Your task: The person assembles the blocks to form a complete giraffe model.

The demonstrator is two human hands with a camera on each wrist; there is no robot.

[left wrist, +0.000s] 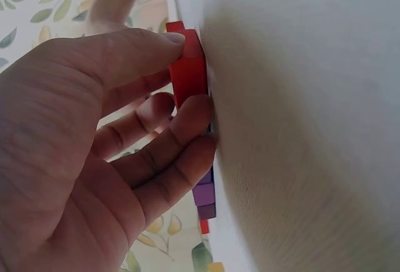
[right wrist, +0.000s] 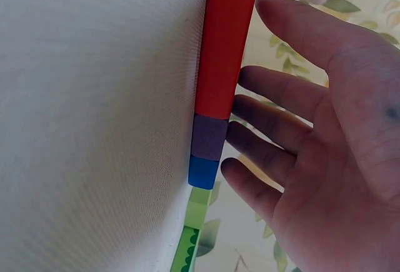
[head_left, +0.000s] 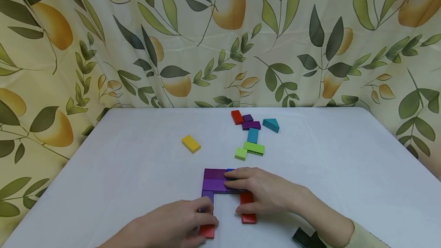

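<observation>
Flat blocks form an arch shape at the table's near middle: a dark purple block (head_left: pixel 214 173) and a purple block (head_left: pixel 214 186) lie side by side, a blue block (head_left: pixel 230 170) partly hidden next to them. My left hand (head_left: pixel 180 219) pinches a red block (left wrist: pixel 189 81) at the lower left, below a violet block (head_left: pixel 207 194). The right hand (head_left: pixel 273 190) rests its extended fingers over the blue end, its thumb at the other red block (head_left: pixel 249 218). From the right wrist, that red block stands in line with a dark purple end (right wrist: pixel 210 137) and a blue end (right wrist: pixel 203 172).
Farther back lie a yellow block (head_left: pixel 191 144), green blocks (head_left: pixel 254 148), a teal block (head_left: pixel 253 135), a teal triangle (head_left: pixel 271 125), purple blocks (head_left: pixel 251 125) and a red block (head_left: pixel 237 117). Patterned cloth (head_left: pixel 220 68) hangs behind the white table (head_left: pixel 138 156).
</observation>
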